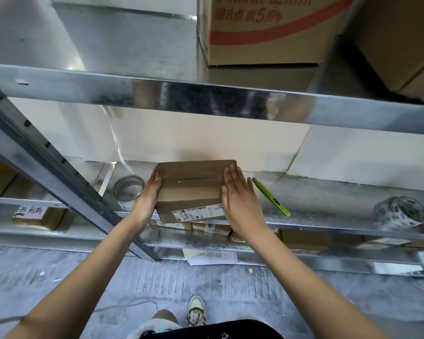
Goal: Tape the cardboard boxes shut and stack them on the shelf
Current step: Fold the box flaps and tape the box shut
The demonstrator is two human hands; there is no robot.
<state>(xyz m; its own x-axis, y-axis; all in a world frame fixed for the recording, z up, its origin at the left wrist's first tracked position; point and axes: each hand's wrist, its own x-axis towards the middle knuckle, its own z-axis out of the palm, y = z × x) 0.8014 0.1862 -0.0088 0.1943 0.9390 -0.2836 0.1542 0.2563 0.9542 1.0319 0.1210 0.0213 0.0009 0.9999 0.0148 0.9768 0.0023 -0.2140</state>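
Note:
A small brown cardboard box (190,185) sits on the middle metal shelf (328,192), its top seam covered with clear tape and a white shipping label on its front face. My left hand (148,195) holds the box's left side, thumb up at the top edge. With straight fingers, my right hand (239,194) presses flat against the right side. A roll of clear tape (128,188) lies on the shelf just left of my left hand.
A green utility knife (272,197) lies right of the box. Another tape roll (400,211) sits far right. Large white cartons stand behind the box. Printed cartons (267,30) fill the upper shelf. Small boxes (211,228) sit on the lower shelf, papers on the floor.

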